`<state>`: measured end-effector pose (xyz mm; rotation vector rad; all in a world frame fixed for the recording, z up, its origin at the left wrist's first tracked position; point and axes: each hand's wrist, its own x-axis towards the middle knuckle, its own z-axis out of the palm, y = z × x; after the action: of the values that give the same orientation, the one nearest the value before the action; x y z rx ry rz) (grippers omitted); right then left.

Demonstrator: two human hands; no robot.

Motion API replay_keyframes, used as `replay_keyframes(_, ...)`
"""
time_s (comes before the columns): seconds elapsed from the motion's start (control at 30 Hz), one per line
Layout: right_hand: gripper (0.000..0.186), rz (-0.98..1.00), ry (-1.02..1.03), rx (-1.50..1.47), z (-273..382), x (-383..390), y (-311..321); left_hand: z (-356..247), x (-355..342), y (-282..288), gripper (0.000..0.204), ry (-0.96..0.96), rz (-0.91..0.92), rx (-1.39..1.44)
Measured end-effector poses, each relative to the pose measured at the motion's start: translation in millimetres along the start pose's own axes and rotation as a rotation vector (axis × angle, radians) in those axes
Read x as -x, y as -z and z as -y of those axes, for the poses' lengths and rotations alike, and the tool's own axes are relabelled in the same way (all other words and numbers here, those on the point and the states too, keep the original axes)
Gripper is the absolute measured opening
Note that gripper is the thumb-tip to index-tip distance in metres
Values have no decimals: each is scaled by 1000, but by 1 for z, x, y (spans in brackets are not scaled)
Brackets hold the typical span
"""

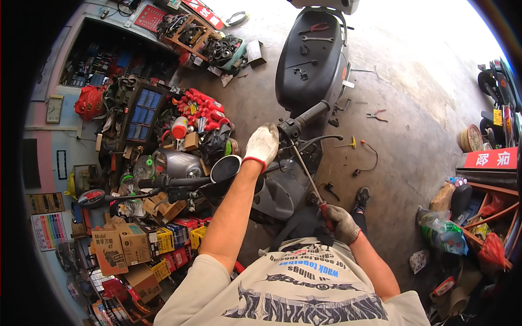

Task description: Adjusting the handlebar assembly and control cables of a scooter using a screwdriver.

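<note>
Both my hands wear work gloves at the scooter's handlebar point(311, 114). My left hand point(262, 144), in a white glove with a red cuff, is closed round the bar beside the black switch housing point(291, 128); its fingertips are partly hidden. Low in front of my body, my right hand point(342, 224), in a greyish glove, is wrapped round the red handle of a long screwdriver point(306, 173). The shaft slants up and left, its tip at the underside of the housing. A black brake lever point(323, 138) juts out to the right of the shaft.
The black seat point(310, 62) bears red-handled pliers point(314, 27), a wrench point(318, 38) and small parts. On the floor lie more pliers point(376, 115), a yellow-handled tool point(348, 143) and a cable point(375, 155). Boxes point(133, 242) crowd the left; a shelf point(492, 217) stands right.
</note>
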<state>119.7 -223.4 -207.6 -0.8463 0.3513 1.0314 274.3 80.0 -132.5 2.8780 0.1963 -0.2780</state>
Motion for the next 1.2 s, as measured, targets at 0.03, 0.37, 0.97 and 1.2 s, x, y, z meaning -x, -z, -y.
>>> replay_keyframes(0.03, 30, 55, -62, -114, 2, 1, 3, 0, -1, 1, 43, -2, 0, -2)
replay_keyframes(0.37, 29, -112, 164, 226, 2, 1, 17, -16, 4, 14, 42, 137, 11, 146)
replay_keyframes(0.97, 34, -44, 63, 251, 20, 2, 16, 3, 6, 6, 22, -202, -57, -255)
replay_keyframes(1.2, 36, -123, 127, 362, 32, 8, 14, -66, 11, 57, 63, -62, -50, 13)
